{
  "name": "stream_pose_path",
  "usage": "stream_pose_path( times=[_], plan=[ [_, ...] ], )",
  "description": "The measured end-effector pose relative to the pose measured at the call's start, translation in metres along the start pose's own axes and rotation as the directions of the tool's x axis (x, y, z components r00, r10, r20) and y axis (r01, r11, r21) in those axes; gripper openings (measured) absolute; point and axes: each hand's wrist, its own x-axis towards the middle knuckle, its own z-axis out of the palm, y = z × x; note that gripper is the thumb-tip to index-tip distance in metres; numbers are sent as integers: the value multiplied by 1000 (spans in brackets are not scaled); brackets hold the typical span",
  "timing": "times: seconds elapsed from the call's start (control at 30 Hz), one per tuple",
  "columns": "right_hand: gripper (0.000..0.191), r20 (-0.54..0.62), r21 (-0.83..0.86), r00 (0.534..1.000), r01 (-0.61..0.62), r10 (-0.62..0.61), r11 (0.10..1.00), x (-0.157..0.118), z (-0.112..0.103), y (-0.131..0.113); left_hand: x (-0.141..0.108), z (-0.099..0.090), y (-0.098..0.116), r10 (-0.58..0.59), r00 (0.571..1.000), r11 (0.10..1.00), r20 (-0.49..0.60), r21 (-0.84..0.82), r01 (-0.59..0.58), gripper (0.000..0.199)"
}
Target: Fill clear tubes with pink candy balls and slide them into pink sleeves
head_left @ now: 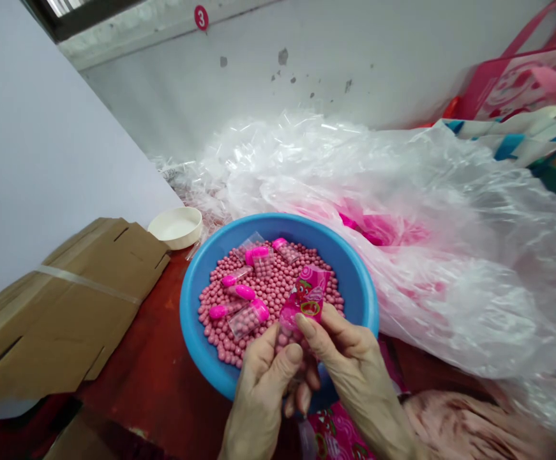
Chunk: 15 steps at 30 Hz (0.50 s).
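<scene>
Pink printed candy sachet (310,295) in our grip: we pinch it between the thumbs and fingers of our left hand (261,390) and right hand (354,364), just above a blue plastic basin (189,300) heaped with pink candy balls (278,287). Clear capsule-shaped tubes with pink caps (249,318) lie on the candy. On the red worktop (148,358), a flattened cardboard box (67,306) and white plastic lid (177,227) sit beside the basin. Crumpled clear plastic sheeting (450,275) heaps toward a white wall (186,96).
</scene>
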Motion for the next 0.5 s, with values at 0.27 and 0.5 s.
stream_pose_path(
  times=[0.27, 0.5],
  plan=[
    [30, -6, 199, 993, -115, 118, 973, 15, -10, -20, 3, 0, 2, -35, 998, 997, 44, 63, 33, 20],
    [25, 47, 145, 991, -133, 127, 981, 12, -5, -23, 1, -1, -3, 70, 996, 990, 47, 120, -75, 23]
  ],
)
